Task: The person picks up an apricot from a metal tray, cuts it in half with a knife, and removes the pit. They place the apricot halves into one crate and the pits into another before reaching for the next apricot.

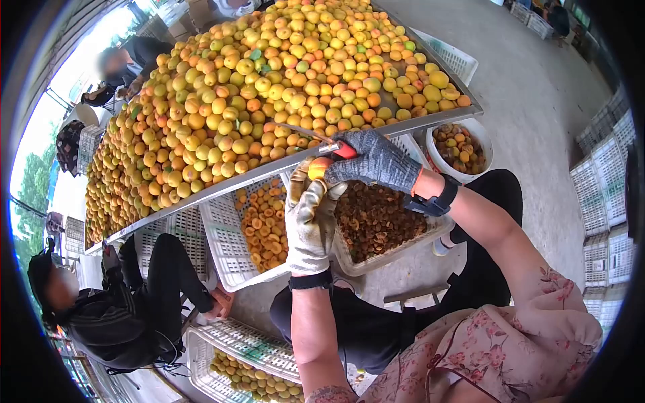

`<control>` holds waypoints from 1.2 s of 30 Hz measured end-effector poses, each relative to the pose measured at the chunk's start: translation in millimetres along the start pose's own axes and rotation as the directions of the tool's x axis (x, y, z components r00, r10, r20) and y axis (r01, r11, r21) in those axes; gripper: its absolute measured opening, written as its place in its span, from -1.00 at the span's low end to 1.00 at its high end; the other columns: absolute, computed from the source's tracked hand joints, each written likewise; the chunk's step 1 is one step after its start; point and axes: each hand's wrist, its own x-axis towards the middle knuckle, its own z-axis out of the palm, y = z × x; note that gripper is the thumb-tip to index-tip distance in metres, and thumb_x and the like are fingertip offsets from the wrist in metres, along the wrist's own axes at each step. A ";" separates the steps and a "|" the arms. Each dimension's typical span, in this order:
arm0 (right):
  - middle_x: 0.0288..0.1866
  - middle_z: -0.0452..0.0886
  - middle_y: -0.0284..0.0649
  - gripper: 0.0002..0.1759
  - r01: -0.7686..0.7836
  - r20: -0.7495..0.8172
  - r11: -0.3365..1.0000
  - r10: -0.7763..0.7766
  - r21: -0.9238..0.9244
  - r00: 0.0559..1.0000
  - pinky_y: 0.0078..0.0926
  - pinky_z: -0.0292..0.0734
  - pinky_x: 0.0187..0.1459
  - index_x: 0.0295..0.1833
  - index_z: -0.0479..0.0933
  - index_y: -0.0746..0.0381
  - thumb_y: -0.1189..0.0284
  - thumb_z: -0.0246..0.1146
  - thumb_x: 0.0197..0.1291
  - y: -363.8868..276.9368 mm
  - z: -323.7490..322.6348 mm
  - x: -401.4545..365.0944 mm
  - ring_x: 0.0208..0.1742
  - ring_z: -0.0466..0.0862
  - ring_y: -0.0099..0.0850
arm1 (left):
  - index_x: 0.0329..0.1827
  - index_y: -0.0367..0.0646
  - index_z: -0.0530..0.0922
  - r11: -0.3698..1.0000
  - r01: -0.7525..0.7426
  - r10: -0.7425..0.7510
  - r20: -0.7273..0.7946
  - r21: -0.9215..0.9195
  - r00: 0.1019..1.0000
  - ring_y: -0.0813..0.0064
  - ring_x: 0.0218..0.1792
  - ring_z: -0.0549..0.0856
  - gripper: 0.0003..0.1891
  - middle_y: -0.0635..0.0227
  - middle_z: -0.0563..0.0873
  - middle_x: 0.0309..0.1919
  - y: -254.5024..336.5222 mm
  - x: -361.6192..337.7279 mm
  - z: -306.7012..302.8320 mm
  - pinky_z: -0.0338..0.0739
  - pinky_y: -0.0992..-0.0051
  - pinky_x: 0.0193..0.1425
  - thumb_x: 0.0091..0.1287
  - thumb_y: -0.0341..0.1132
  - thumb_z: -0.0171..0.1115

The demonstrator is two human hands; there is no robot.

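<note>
My left hand (310,218), in a stained white work glove, is closed around an orange-yellow apricot (319,168) near the table's front edge. Wrapped round the red handle of a knife (345,150) is my right hand (379,161), in a grey knitted glove. The thin blade points up and left, over the table edge. My right fingertips are at the apricot's side, so both hands meet there. Below them, a white crate of halved apricots (263,225) sits at left, and a crate of brown pits (379,218) sits at right.
A metal-edged table (443,67) bears a big heap of whole apricots (222,101). A white bucket (485,158) with fruit stands at right. A seated person in black (114,316) works at left, another sits beyond. A fruit crate (252,346) is below; stacked crates (601,195) line the right.
</note>
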 end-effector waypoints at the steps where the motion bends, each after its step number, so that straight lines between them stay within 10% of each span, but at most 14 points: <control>1: -0.34 0.63 -0.25 -0.49 0.083 -0.032 0.990 -0.087 -0.110 0.996 -0.49 0.45 -0.24 -0.07 0.57 0.22 0.14 0.49 -0.08 3.2 3.6 1.5 -0.27 0.59 -0.43 | 0.27 -0.27 0.32 0.999 -0.011 0.011 0.002 -0.044 1.000 0.44 -0.02 0.58 -0.58 0.20 0.54 0.06 -0.7 1.5 -4.1 0.60 0.41 0.02 0.33 -0.48 0.04; 6: -0.13 0.63 -0.14 -0.63 0.370 -0.182 0.895 -0.418 -0.249 0.890 -0.42 0.51 -0.03 0.04 0.50 0.31 0.33 0.29 0.19 15.2 8.1 -20.3 -0.09 0.63 -0.34 | 0.31 -0.28 0.29 0.972 -0.057 0.048 -0.049 -0.227 0.998 0.36 -0.14 0.65 -0.51 0.13 0.56 0.04 6.9 4.5 -18.4 0.61 0.45 -0.07 0.33 -0.32 0.09; 9: -0.15 0.65 -0.10 -0.67 0.112 -0.008 0.991 -0.112 0.069 0.994 -0.45 0.52 -0.08 0.04 0.51 0.33 0.38 0.25 0.23 2.9 6.5 -43.4 -0.12 0.65 -0.29 | 0.32 -0.29 0.28 0.976 -0.057 0.050 -0.039 -0.212 0.998 0.37 -0.15 0.64 -0.49 0.12 0.56 0.05 9.0 6.9 -22.0 0.59 0.45 -0.09 0.33 -0.31 0.11; 23: -0.28 0.64 0.03 -0.71 0.115 -0.192 0.993 -0.112 0.004 0.975 -0.30 0.52 -0.27 -0.04 0.55 0.37 0.38 0.25 0.22 25.5 25.3 -55.3 -0.29 0.65 -0.09 | 0.25 -0.32 0.35 0.994 0.003 -0.008 -0.040 -0.112 0.999 0.39 -0.10 0.62 -0.58 0.12 0.56 0.04 -8.1 14.5 -17.0 0.56 0.47 0.00 0.38 -0.31 0.08; 26: -0.41 0.64 -0.08 -0.73 0.107 -0.212 0.992 -0.090 0.070 0.973 -0.39 0.48 -0.38 -0.09 0.57 0.35 0.36 0.22 0.25 26.0 26.8 -49.9 -0.43 0.63 -0.26 | 0.22 -0.32 0.39 1.000 -0.004 0.002 -0.089 -0.024 0.996 0.42 -0.04 0.62 -0.62 0.16 0.57 0.03 -9.0 17.0 -19.3 0.55 0.49 0.04 0.40 -0.32 0.07; 28: -0.55 0.55 -0.29 -0.75 -0.236 0.017 0.894 0.248 0.381 0.969 -0.54 0.36 -0.51 -0.13 0.59 0.31 0.33 0.18 0.29 27.6 24.1 -41.7 -0.56 0.49 -0.53 | 0.20 -0.32 0.40 1.000 0.000 0.002 -0.105 0.025 0.994 0.43 -0.02 0.61 -0.63 0.17 0.58 0.03 -9.9 16.5 -19.5 0.55 0.49 0.06 0.40 -0.32 0.07; 36: -0.62 0.45 -0.42 -0.70 -0.231 0.035 0.835 0.247 0.499 0.968 -0.68 0.21 -0.59 -0.15 0.59 0.27 0.23 0.20 0.28 14.9 30.0 -33.6 -0.61 0.36 -0.70 | 0.21 -0.27 0.37 0.976 -0.056 0.089 -0.150 0.211 0.985 0.51 -0.02 0.58 -0.64 0.29 0.57 0.01 2.6 16.4 -8.8 0.44 0.55 0.12 0.36 -0.45 0.09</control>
